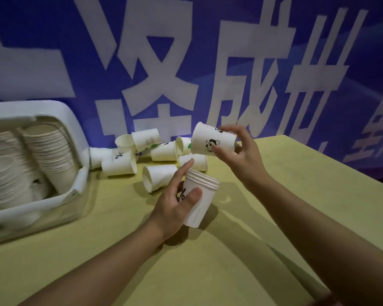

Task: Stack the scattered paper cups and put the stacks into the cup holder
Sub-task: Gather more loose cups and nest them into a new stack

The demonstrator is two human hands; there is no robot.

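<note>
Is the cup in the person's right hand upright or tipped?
Tipped. The single cup in the right hand lies nearly sideways, its panda print turned, above the upright stack held by the left hand.

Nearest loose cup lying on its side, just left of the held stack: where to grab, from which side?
Probably from above, pinching across the side wall of the lying cup at mid-body. Its open mouth faces the camera and down-left, the left hand with its stack crowds its right, and other cups lie behind.
</note>
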